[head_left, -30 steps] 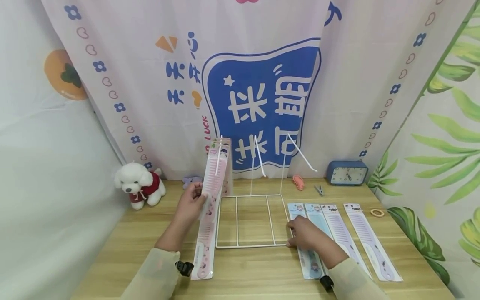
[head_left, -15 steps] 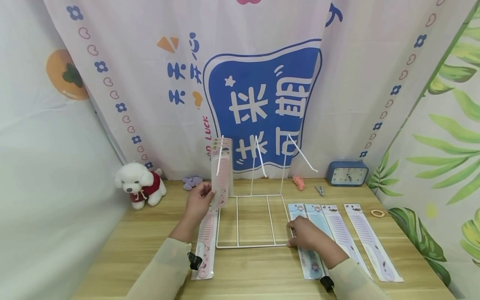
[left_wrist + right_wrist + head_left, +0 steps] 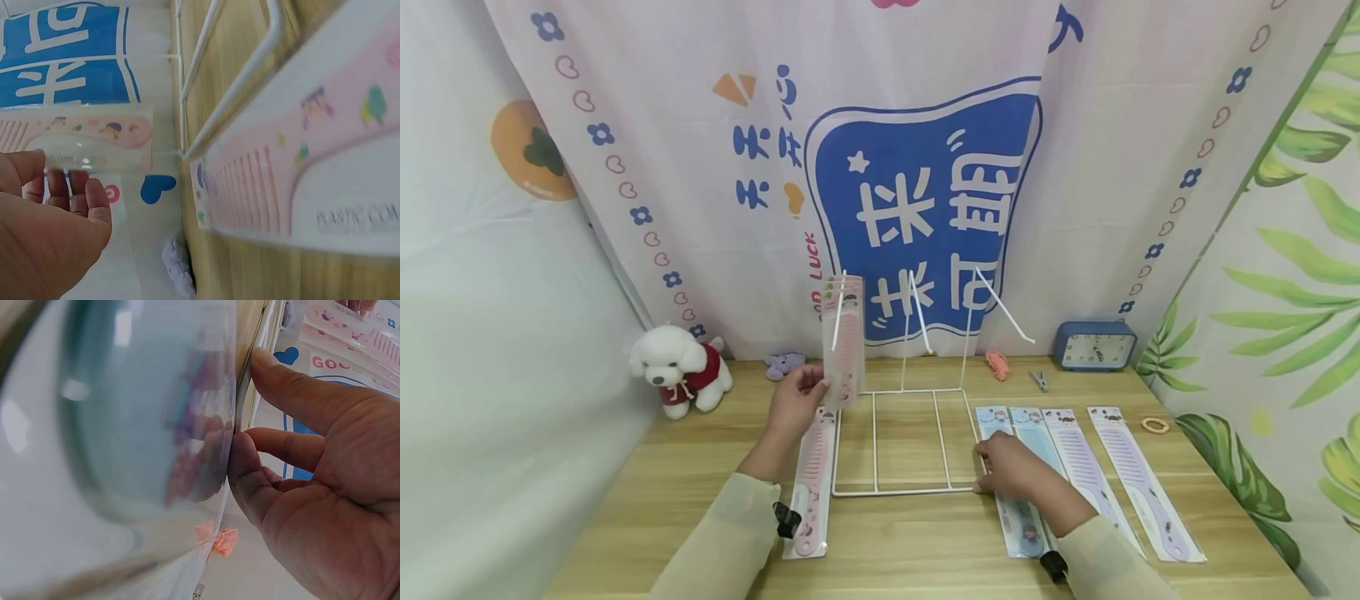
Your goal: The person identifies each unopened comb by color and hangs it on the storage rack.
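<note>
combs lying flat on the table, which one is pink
The packaged comb left of the white wire rack, the only pink one lying flat; those right of the rack are two blue combs and two purple combs.

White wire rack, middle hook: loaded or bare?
Bare. In the head view nothing hangs along the middle hook, while pink comb packages hang at the left hook.
</note>
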The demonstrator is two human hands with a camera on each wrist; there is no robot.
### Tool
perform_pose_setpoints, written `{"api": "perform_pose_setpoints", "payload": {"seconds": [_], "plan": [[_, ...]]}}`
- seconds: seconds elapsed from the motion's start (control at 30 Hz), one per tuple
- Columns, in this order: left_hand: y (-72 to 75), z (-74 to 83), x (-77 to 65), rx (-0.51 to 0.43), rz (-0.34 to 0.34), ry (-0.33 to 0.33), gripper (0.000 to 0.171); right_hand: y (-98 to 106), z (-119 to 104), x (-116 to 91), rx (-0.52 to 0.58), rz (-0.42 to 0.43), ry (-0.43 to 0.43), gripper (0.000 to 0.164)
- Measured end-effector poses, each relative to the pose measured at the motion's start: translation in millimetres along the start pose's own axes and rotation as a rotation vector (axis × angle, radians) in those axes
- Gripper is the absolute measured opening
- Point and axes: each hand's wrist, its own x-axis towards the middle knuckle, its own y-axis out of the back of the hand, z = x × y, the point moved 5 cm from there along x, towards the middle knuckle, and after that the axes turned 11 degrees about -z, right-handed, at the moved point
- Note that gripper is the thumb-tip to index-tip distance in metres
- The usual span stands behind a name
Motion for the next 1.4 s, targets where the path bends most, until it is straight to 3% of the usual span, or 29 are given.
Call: {"api": "perform_pose_setpoints", "payload": {"seconds": [0.1, 0.17, 0.3, 0.4, 0.57, 0.73, 0.97, 1.13, 1.4], "plan": [[3.6, -4.6, -5.4, 0.073, -0.012, 0.029, 0.024, 0.4, -0.1, -0.1, -0.01, -0.002, 0.001, 0.033], [4.3, -9.4, -11.1, 0.175, -0.046, 0.059, 0.028, 0.2, 0.1, -0.3, -0.009, -0.004, -0.003, 0.032], [1.4, -22.0, -26.1, 0.403, -0.178, 0.163, 0.047, 0.3, -0.4, -0.5, 0.001, -0.006, -0.006, 0.032], [-0.9, -30.4, -37.0, 0.524, -0.247, 0.235, 0.065, 1.0, -1.3, -1.1, -0.001, -0.003, 0.0, 0.034], [-1.8, -37.4, -48.0, 0.631, -0.252, 0.26, 0.084, 2.7, -2.7, -1.6, -0.012, 0.004, 0.009, 0.033], [7.9, -41.4, -56.8, 0.702, -0.25, 0.269, 0.088, 2.0, -3.7, -1.1, -0.019, 0.012, 0.03, 0.032], [37.4, -44.8, -64.7, 0.815, -0.271, 0.322, 0.084, 1.8, -3.8, -1.7, -0.008, 0.008, 0.023, 0.032], [51.2, -48.9, -67.4, 0.848, -0.305, 0.363, 0.081, 3.1, -3.4, -1.4, -0.008, 0.003, 0.01, 0.035], [60.4, -62.7, -68.9, 0.688, -0.337, 0.451, 0.093, 0.2, -1.9, 0.6, -0.009, -0.005, 0.014, 0.05]]}}
